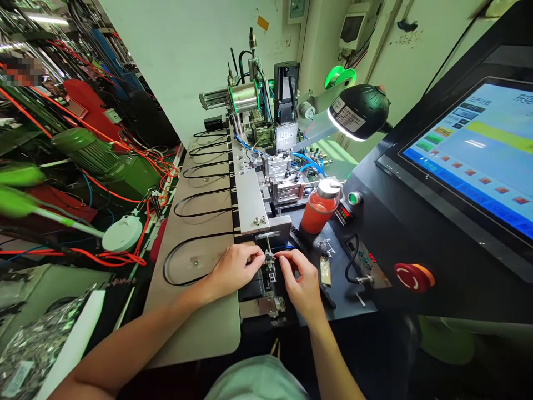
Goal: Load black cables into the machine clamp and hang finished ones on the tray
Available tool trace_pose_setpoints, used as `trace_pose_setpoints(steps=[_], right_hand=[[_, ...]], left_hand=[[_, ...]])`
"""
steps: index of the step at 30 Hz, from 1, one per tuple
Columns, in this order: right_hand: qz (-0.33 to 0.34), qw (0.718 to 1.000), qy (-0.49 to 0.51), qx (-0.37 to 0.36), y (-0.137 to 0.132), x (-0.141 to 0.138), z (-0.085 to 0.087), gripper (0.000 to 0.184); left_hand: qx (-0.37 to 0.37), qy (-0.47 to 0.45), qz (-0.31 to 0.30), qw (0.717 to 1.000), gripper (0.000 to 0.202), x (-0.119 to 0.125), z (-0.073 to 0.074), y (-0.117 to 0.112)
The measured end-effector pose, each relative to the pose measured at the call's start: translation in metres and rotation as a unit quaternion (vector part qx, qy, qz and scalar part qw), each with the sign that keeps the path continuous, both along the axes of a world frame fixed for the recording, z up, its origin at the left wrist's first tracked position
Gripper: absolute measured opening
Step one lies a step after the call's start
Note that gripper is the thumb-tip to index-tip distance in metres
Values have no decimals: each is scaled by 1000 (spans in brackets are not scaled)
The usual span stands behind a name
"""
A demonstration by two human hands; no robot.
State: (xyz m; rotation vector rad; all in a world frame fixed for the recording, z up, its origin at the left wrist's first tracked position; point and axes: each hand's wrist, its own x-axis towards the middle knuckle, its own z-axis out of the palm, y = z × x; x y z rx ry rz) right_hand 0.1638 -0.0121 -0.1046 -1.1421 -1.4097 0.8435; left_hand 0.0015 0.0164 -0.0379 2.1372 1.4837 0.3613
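Observation:
My left hand (239, 268) is closed in a pinch at the front fixture (270, 272) of a machine. The nearest black cable (166, 261) loops over the table and runs under this hand, toward its fingertips. Opposite it, my right hand (300, 278) has thumb and forefinger pressed together beside the fixture. A thin reddish strand, like a wire end, shows at the right fingertips; its detail is too small to make out. Just beyond my fingers is a metal block (250, 203) along the cable row.
Several more black cable loops (204, 203) lie on the beige table (208, 333). To the right stand a red-orange jar (318, 211), a lamp (358, 111), a red emergency stop button (412, 276) and a touchscreen (478, 144). A spool (245, 97) sits on the machine behind.

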Motion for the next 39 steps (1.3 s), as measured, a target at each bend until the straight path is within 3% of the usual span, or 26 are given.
trace_pose_setpoints(steps=[13, 20, 24, 31, 39], right_hand=[[-24, 995, -50, 83, -9, -5, 1, 22], [-17, 998, -49, 22, 3, -2, 1, 27], [20, 999, -30, -21, 11, -2, 1, 33], [1, 999, -39, 10, 1, 3, 4, 20], [-5, 999, -35, 41, -10, 1, 6, 21]], left_hand=[[6, 5, 3, 1000, 25, 0, 1, -1], [5, 26, 12, 1000, 23, 5, 3, 0], [4, 21, 10, 1000, 24, 7, 4, -1], [4, 13, -1, 1000, 25, 5, 5, 0], [4, 9, 2, 1000, 25, 3, 3, -1]])
